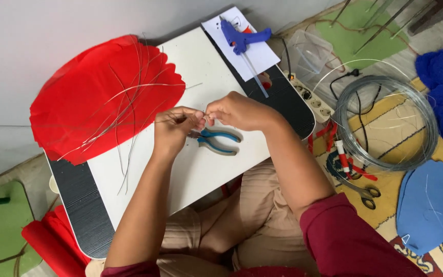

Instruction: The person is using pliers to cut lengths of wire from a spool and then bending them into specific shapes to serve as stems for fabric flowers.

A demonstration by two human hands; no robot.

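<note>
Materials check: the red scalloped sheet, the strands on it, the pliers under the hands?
Red sheet: likely crepe or tissue paper, matte, softly creased, scalloped edge. Strands: thin bare metal wire, silvery glint, holding bends; both the left hand and right hand pinch one. Pliers: metal jaws mostly hidden, blue handle sleeves that look like plastic or rubber.

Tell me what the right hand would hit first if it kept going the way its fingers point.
The right hand points toward the left hand, nearly touching at the thin wire they pinch. It would meet the left hand's fingers first; beyond lies the red paper. Depth is hard to judge.
</note>
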